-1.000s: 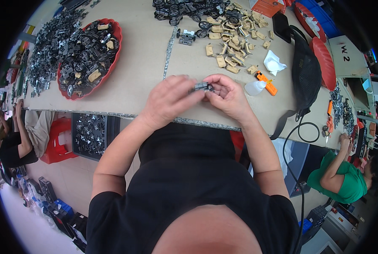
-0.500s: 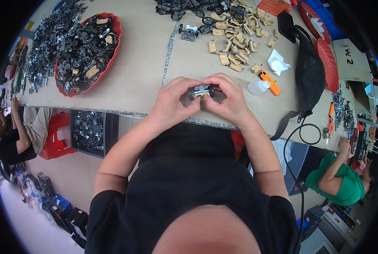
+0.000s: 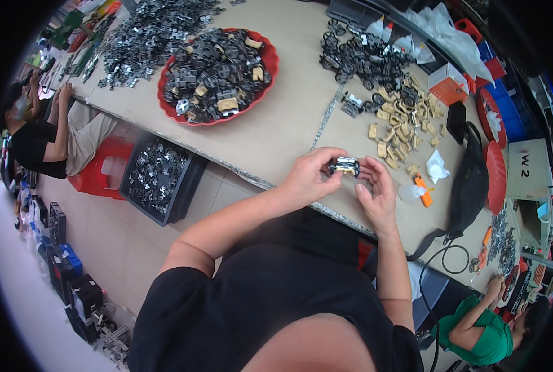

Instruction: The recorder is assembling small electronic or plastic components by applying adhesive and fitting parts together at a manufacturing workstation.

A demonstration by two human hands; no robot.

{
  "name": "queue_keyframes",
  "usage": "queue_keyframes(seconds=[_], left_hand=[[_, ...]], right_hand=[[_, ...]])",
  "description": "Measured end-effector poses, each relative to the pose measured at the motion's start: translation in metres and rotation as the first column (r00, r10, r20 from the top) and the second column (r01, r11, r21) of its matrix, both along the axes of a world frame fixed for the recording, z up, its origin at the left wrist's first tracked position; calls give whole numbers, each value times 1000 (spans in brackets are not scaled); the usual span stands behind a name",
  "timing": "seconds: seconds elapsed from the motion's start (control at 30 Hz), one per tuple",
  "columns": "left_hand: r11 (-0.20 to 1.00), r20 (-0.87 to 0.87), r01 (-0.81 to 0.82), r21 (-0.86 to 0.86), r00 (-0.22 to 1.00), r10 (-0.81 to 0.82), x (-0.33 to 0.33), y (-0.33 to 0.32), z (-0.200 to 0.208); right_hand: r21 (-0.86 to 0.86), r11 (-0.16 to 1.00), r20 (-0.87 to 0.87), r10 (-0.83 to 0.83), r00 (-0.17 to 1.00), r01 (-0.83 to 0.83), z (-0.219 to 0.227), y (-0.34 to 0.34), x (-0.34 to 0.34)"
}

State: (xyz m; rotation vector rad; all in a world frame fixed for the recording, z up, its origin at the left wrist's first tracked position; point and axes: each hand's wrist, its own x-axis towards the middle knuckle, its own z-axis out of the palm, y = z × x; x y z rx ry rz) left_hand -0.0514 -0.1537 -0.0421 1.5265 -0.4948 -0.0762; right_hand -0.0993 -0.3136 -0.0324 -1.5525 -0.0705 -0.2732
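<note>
Between my left thumb and fingers I hold a small wheeled chassis [image 3: 346,166], silver and black with a tan part on its near side. My left hand [image 3: 314,175] grips it by its left end, just above the table's front edge. My right hand [image 3: 379,193] is open beside its right end, thumb apart from the curved fingers; whether a fingertip touches the chassis I cannot tell. Beyond my hands lies a spread of loose tan pieces [image 3: 403,124]. A silver-and-black chassis part [image 3: 352,104] rests left of them, near a heap of black wheeled parts [image 3: 357,59].
A red scalloped tray [image 3: 273,62] full of wheeled parts stands left, before a pile of metal parts [image 3: 143,40]. To my right are a white bottle [image 3: 408,193], an orange tool [image 3: 423,191], crumpled tissue [image 3: 436,166] and a black bag [image 3: 470,173]. Other people sit at both sides.
The view has swung left, so the table appears shifted right. My right hand has loosened from the chassis and its fingers have spread; my left hand still holds it.
</note>
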Motion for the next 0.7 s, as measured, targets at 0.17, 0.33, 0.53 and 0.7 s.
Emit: queue_keyframes(seconds=[0.17,0.33,0.53,0.7], left_hand=[[827,715,-554,101,618,326,40,84,51],[446,787,-889,99,344,513,96,167,66],[540,619,-737,408,657,430,138,210,34],[465,653,-764,447,634,414,143,191,24]], right_hand=[[-200,974,-123,80,989,-104,6,-6,-44],[-3,904,-578,347,739,-427,34,-19,-114],[52,877,-934,213,288,-478,59,-125,-195],[231,751,-973,177,-149,-619,74,-139,-229]])
